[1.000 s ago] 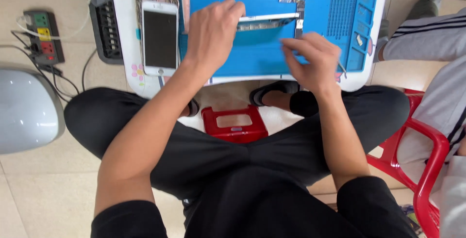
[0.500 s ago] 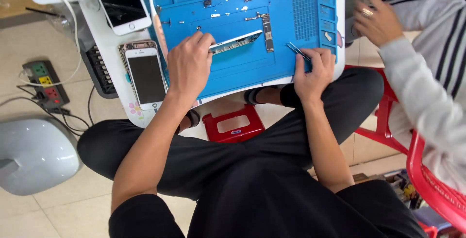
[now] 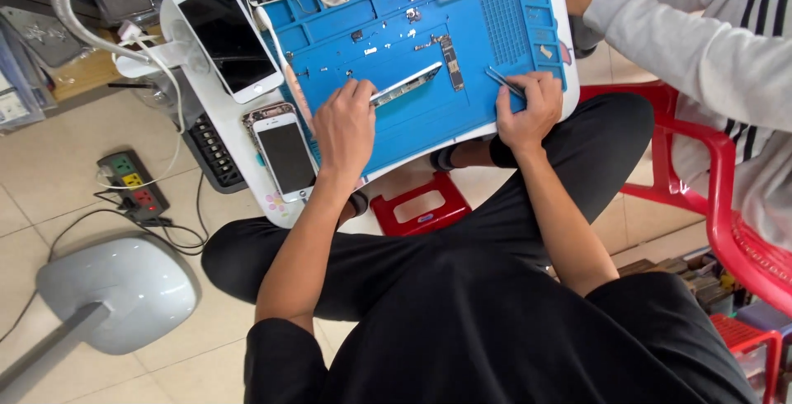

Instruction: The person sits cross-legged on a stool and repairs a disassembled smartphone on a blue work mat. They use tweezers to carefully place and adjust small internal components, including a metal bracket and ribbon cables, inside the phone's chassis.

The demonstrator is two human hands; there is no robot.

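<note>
A blue repair mat (image 3: 462, 111) covers a small white table (image 3: 213, 115). My left hand (image 3: 345, 128) rests on the mat, its fingers pinching the near end of a long metal phone part (image 3: 406, 85). My right hand (image 3: 526, 109) grips thin tweezers (image 3: 503, 82) near the mat's right edge. A narrow circuit board (image 3: 453, 52) lies between the two hands. Tiny screws and bits (image 3: 388, 37) are scattered over the mat.
Two white phones lie on the table's left side, a large one (image 3: 231, 37) and a smaller one (image 3: 286, 155). A power strip (image 3: 132, 185) and a grey lamp base (image 3: 115, 293) sit on the floor. Another person's sleeve (image 3: 701, 41) and a red chair (image 3: 726, 198) are at right.
The view has swung left and tilted, so the table now sits higher and rotated. My right hand has moved up onto the mat edge with the tweezers. My left hand stays on the metal part.
</note>
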